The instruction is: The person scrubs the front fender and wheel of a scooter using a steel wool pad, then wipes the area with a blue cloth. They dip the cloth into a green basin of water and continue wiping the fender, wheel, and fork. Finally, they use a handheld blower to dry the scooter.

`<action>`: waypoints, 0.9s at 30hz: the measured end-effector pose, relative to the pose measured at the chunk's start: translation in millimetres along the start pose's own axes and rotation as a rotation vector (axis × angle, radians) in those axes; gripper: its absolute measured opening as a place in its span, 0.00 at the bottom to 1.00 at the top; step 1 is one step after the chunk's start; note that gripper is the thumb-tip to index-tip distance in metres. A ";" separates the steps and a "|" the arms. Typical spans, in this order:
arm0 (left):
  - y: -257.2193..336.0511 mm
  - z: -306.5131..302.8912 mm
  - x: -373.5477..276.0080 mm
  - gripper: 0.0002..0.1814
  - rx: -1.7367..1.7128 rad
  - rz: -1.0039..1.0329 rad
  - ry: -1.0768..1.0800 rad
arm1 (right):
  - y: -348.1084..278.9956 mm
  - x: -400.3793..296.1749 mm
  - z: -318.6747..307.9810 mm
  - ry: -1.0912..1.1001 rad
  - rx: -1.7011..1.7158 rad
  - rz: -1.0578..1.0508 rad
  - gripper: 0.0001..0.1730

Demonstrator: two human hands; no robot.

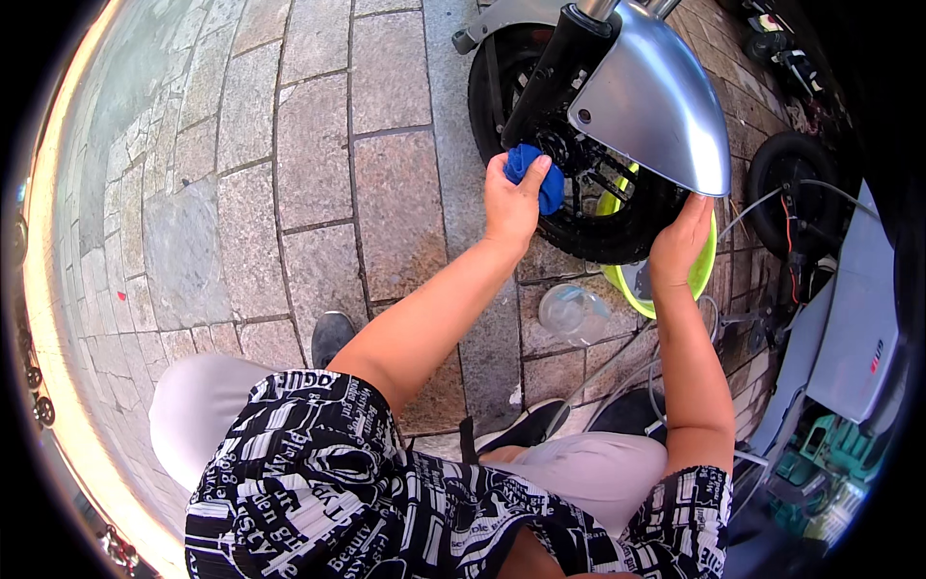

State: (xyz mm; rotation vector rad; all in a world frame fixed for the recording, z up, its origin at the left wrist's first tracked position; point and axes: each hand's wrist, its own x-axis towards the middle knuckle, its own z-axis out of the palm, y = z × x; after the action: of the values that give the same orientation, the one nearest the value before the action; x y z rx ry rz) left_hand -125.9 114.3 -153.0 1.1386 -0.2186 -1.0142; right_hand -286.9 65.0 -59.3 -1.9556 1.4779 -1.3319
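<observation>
My left hand (515,199) holds a bunched blue cloth (537,179) against the hub side of a black spoked wheel (593,239), just below the end of the black fork leg (550,79). At the wheel's other side, my right hand (680,242) has its fingers up against the lower tip of a silver metal front fender (658,101); its fingertips are partly hidden there. Behind the wheel and my right hand is a yellow-green plastic basin (707,268), mostly covered from view. A clear plastic container (574,314) rests on the paving beside the basin.
Cables or thin hoses (608,369) run over the stone paving (398,203) near my shoes. To the right are another black wheel (792,192), a grey panel (857,311) and green power tools or tool parts (817,456). More parts lie at the upper right.
</observation>
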 end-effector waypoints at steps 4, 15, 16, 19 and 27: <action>-4.9 -36.5 23.0 0.14 -0.160 -0.213 -0.289 | 0.3 -0.3 0.2 0.013 -0.008 0.012 0.25; 26.7 -47.8 104.8 0.18 -0.221 0.196 -0.245 | -1.2 -4.0 -1.0 0.012 0.002 0.038 0.25; 25.4 -49.6 113.2 0.19 -0.080 0.279 -0.292 | -1.1 -4.3 -0.9 0.015 0.021 0.113 0.25; 21.8 -58.6 132.5 0.21 0.272 0.450 -0.351 | -1.2 -4.3 -0.2 0.026 -0.078 0.042 0.27; 16.1 -72.0 133.2 0.23 1.220 1.222 -0.436 | -0.9 -4.3 -2.1 0.014 -0.142 -0.018 0.28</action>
State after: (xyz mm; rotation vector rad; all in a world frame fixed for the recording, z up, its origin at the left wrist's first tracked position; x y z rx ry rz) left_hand 1.8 60.6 -216.0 1.4298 -1.8124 0.1237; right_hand -288.2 69.8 -59.6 -2.0544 1.6050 -1.2829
